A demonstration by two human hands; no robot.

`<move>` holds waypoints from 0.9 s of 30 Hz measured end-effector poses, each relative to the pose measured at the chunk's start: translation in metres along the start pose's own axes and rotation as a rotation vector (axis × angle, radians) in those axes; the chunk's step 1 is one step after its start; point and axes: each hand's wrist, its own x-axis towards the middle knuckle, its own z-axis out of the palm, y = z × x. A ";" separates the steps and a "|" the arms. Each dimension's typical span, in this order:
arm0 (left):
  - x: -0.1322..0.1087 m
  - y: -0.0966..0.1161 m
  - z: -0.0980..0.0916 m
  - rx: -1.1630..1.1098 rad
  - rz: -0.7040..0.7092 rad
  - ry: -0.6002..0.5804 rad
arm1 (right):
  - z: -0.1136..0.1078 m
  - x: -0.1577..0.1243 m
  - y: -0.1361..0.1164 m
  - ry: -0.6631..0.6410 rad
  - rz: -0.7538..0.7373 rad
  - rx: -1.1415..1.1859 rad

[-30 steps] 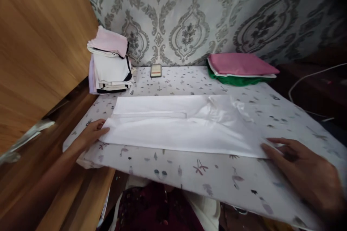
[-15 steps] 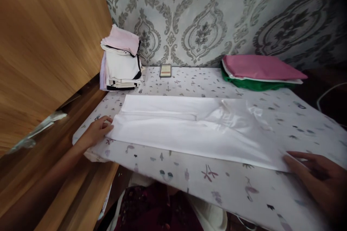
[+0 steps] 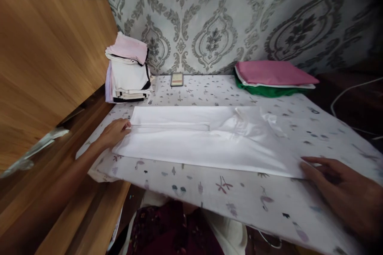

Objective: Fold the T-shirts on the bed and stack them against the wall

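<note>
A long white garment point(image 3: 179, 143) lies folded on the table, smooth at its left and wrinkled, with gathered fabric, toward its right. At the garment's left edge is my left hand point(image 3: 115, 132), its fingers pinched together on the cloth about midway up that edge. My right hand point(image 3: 338, 187) pinches the near right corner between thumb and forefinger, with the other fingers curled and partly in shadow. The cloth stretches between both hands.
A patterned sheet point(image 3: 203, 189) covers the table. Behind stand a stack of folded clothes point(image 3: 128, 67), a small framed card point(image 3: 177, 79) and a pile of pink, white and green fabric point(image 3: 275, 73). A wooden panel point(image 3: 54, 48) rises at left; a white cable point(image 3: 353, 91) hangs at right.
My left hand has slid away from me along the garment's left edge, from near its front corner. My right hand stays at the right corner. The view has shifted slightly right.
</note>
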 end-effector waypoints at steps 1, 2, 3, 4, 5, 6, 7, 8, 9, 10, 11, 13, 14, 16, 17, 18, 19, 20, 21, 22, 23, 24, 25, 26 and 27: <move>0.002 -0.001 0.001 0.003 0.010 -0.006 | -0.006 -0.002 -0.010 -0.050 0.068 0.053; 0.003 -0.001 0.001 -0.001 0.023 0.008 | -0.012 -0.005 -0.019 -0.093 0.133 0.109; 0.004 -0.001 0.002 -0.009 0.035 0.037 | -0.017 -0.007 -0.027 -0.119 0.185 0.159; 0.004 -0.001 0.002 -0.014 0.039 0.074 | -0.021 -0.009 -0.033 -0.119 0.210 0.190; 0.004 0.000 0.003 -0.014 0.034 0.113 | -0.024 -0.011 -0.039 -0.112 0.219 0.215; 0.003 0.000 0.003 -0.007 0.021 0.145 | -0.027 -0.012 -0.044 -0.102 0.218 0.235; 0.002 0.000 0.004 0.005 0.003 0.166 | -0.029 -0.014 -0.048 -0.089 0.209 0.254; 0.001 0.001 0.003 0.017 -0.014 0.175 | -0.031 -0.016 -0.051 -0.080 0.198 0.274; 0.000 0.001 0.002 0.026 -0.027 0.179 | -0.033 -0.018 -0.054 -0.070 0.186 0.295; 0.001 0.003 0.000 0.028 -0.034 0.186 | -0.035 -0.020 -0.057 -0.063 0.169 0.316; 0.002 0.005 -0.002 0.015 -0.028 0.196 | -0.036 -0.021 -0.058 -0.057 0.152 0.337; 0.011 0.017 -0.006 -0.059 0.014 0.232 | -0.037 -0.023 -0.059 -0.063 0.095 0.363; 0.019 0.028 -0.007 -0.134 0.055 0.240 | -0.037 -0.024 -0.058 -0.062 0.068 0.371; 0.036 0.063 -0.008 -0.302 0.158 0.207 | -0.035 -0.023 -0.054 -0.044 0.031 0.378; 0.043 0.088 -0.006 -0.373 0.224 0.163 | -0.035 -0.023 -0.051 -0.038 0.022 0.380; 0.049 0.116 -0.004 -0.423 0.298 0.107 | -0.035 -0.023 -0.049 -0.034 0.018 0.382; 0.053 0.146 0.000 -0.445 0.380 0.054 | -0.035 -0.023 -0.048 -0.035 0.017 0.382; 0.055 0.176 0.005 -0.440 0.477 -0.002 | -0.035 -0.023 -0.047 -0.035 0.018 0.379; 0.056 0.206 0.011 -0.417 0.580 -0.050 | -0.035 -0.023 -0.046 -0.036 0.019 0.374; 0.057 0.233 0.017 -0.378 0.680 -0.077 | -0.036 -0.023 -0.046 -0.038 0.018 0.363; 0.058 0.257 0.024 -0.309 0.774 -0.104 | -0.036 -0.024 -0.045 -0.042 0.017 0.352; 0.058 0.276 0.030 -0.224 0.848 -0.114 | -0.037 -0.024 -0.045 -0.047 0.015 0.344; 0.060 0.291 0.036 -0.133 0.901 -0.111 | -0.038 -0.024 -0.045 -0.055 0.013 0.339; 0.062 0.301 0.041 -0.047 0.927 -0.097 | -0.038 -0.024 -0.044 -0.060 0.011 0.338; 0.067 0.306 0.044 0.018 0.919 -0.073 | -0.039 -0.024 -0.044 -0.066 0.009 0.339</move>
